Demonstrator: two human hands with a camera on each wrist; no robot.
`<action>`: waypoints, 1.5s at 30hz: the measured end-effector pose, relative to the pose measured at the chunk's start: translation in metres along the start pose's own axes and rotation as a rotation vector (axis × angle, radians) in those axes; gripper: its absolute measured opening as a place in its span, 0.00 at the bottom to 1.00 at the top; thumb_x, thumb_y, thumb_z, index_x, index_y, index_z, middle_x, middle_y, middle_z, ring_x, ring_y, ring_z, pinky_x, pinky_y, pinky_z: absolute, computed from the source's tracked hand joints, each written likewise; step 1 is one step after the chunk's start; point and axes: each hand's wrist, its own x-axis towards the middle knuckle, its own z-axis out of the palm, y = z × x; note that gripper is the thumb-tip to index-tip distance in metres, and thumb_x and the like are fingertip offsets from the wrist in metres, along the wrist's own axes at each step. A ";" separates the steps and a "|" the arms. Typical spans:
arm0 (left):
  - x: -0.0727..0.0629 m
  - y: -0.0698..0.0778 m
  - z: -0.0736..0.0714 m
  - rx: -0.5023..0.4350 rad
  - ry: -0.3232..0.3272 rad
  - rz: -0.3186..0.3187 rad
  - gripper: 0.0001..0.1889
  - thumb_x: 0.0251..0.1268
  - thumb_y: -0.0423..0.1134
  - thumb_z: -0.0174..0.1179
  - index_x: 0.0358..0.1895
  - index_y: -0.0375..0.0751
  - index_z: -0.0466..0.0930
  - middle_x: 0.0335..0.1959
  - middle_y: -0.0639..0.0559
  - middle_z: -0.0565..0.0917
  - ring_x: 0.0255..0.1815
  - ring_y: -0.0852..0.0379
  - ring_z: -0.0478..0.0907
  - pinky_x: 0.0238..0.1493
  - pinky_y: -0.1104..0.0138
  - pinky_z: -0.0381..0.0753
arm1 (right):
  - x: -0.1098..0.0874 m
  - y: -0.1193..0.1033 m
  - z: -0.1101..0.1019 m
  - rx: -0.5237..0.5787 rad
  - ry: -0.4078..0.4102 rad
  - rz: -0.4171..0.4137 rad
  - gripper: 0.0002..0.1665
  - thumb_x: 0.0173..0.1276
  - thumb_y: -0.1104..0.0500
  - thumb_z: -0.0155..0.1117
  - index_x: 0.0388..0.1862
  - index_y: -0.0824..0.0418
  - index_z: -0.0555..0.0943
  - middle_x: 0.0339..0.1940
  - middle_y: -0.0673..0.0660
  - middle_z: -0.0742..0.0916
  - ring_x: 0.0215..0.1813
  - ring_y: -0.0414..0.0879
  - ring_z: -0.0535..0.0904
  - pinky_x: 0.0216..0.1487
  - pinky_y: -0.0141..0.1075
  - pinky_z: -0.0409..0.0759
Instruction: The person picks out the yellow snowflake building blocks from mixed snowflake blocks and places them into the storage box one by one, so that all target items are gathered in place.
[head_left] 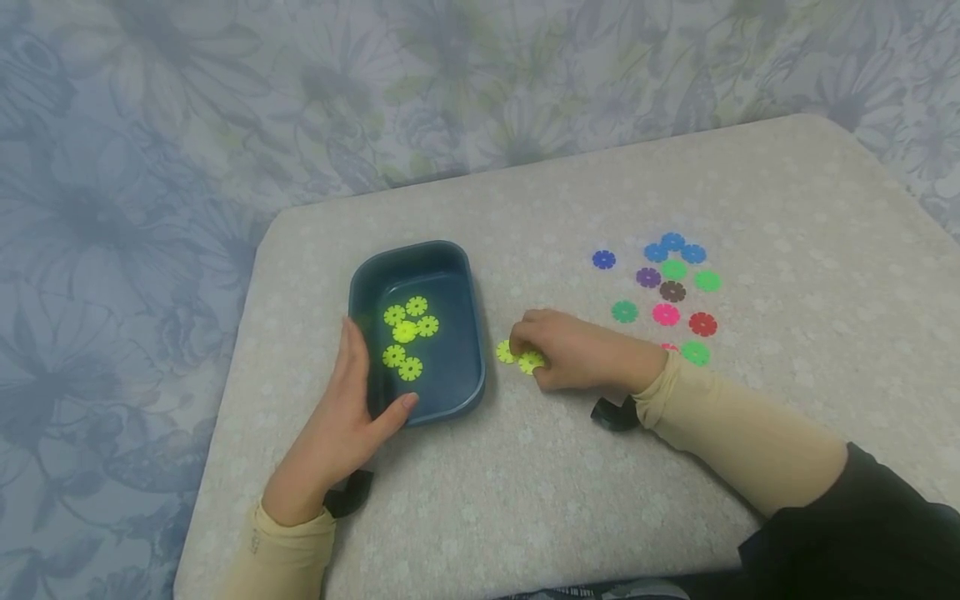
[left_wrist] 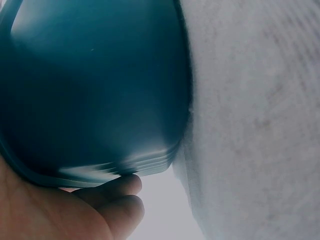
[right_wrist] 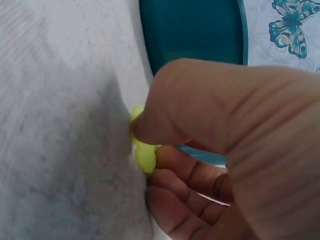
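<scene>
My left hand (head_left: 337,429) grips the near left corner of a dark teal plastic basin (head_left: 446,392), with the thumb at the near rim and the fingers along the outer left side. Several yellow-green notched flower-shaped discs (head_left: 405,332) lie on the basin's floor. Right of the basin, my right hand (head_left: 581,352) pinches a yellow-green notched disc (head_left: 529,363) at the tabletop, its fingertips partly covering it. Another yellow-green disc (head_left: 504,352) lies just left of those fingers. In the right wrist view, thumb and fingers close round the yellow disc (right_wrist: 146,159).
Further right lie loose notched discs: several blue ones (head_left: 672,242), a purple one (head_left: 648,277), a brown one (head_left: 672,291), pink (head_left: 666,314), red (head_left: 702,324) and green ones (head_left: 695,353). A patterned cloth covers the table (head_left: 540,483); a floral wall (head_left: 450,92) stands behind.
</scene>
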 end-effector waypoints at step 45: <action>-0.001 -0.001 0.002 0.007 0.015 0.015 0.62 0.70 0.60 0.63 0.82 0.51 0.17 0.84 0.52 0.20 0.85 0.50 0.25 0.78 0.36 0.46 | -0.002 0.013 -0.012 0.126 0.020 0.094 0.20 0.53 0.68 0.65 0.45 0.55 0.88 0.42 0.48 0.84 0.41 0.44 0.77 0.44 0.39 0.79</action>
